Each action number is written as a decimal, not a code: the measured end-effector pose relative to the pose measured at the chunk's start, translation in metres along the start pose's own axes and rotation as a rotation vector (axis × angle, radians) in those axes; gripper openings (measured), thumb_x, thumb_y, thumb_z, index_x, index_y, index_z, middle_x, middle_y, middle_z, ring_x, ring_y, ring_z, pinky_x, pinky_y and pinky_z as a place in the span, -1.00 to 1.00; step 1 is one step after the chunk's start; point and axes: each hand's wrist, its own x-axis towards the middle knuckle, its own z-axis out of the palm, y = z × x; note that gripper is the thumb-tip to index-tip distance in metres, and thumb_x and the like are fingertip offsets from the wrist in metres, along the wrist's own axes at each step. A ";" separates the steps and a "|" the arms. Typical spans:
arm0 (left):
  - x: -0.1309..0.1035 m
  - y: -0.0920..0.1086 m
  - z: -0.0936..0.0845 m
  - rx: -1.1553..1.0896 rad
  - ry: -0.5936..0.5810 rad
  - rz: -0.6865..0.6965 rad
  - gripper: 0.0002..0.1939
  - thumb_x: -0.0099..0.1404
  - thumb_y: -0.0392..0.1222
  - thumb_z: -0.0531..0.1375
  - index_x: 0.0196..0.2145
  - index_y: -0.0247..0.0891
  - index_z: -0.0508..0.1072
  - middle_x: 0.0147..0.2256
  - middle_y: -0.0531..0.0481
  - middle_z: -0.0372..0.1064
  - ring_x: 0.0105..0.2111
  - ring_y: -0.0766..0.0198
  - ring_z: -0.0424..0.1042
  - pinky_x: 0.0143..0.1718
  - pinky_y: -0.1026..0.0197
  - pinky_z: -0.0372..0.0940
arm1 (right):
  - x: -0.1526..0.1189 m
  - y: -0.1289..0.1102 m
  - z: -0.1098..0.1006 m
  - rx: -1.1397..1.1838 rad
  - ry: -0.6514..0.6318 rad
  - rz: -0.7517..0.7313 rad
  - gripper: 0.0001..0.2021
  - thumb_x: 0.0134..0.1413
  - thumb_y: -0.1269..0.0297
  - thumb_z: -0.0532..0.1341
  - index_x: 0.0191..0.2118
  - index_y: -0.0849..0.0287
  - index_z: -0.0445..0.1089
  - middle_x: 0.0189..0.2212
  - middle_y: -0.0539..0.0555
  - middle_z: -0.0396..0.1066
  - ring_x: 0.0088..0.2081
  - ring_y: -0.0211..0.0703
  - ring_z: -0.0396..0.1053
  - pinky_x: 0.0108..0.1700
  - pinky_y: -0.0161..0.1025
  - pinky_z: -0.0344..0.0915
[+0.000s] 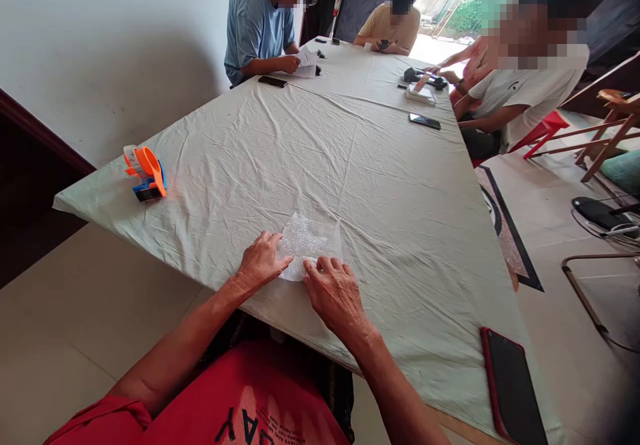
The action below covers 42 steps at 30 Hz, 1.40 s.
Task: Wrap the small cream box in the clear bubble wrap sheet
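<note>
A clear plastic bubble-wrap sheet (306, 235) lies on the cloth-covered table (390, 185) in front of me. My left hand (263, 258) rests at its left edge, with the thumb and fingers apart. On the near right part of the sheet lies my right hand (337, 291), its fingers bent and spread over the plastic. Whatever is under the right fingertips is hidden. Neither hand visibly grips anything.
An orange and blue tape dispenser (150, 175) stands at the table's left. A phone in a red case (515, 385) lies at the near right corner. Farther off are a black phone (425, 121), a white box (421, 94) and several seated people.
</note>
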 end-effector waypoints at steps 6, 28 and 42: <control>-0.004 -0.009 -0.007 -0.047 -0.155 -0.154 -0.52 0.15 -0.02 0.29 0.00 -0.26 0.44 -0.43 -0.01 0.46 -0.35 0.09 0.50 -0.36 0.21 0.26 | 0.007 0.002 -0.006 -0.028 -0.060 -0.042 -0.88 0.27 0.32 0.17 -0.13 0.11 0.42 -0.22 0.16 0.44 -0.18 0.04 0.32 -0.20 -0.10 0.06; 0.001 0.054 0.003 -0.851 -0.356 -0.126 -0.87 0.04 -0.26 0.13 -0.44 -0.34 0.44 -0.54 0.11 0.31 -0.55 0.40 0.22 -0.50 0.34 0.13 | 0.005 0.010 -0.012 0.156 -0.054 0.039 -0.69 0.16 0.47 0.14 0.03 0.26 0.30 -0.16 0.22 0.52 -0.18 0.04 0.42 -0.13 -0.10 0.12; -0.005 0.061 -0.005 0.037 -0.251 0.338 -0.87 0.27 -0.28 0.21 -0.24 -0.28 0.56 -0.17 -0.12 0.43 -0.12 0.12 0.39 -0.04 0.13 0.29 | -0.036 0.048 0.031 0.453 0.337 0.440 -0.69 0.18 0.20 0.16 0.01 0.18 0.36 -0.06 0.24 0.45 -0.14 0.05 0.43 -0.05 -0.03 0.30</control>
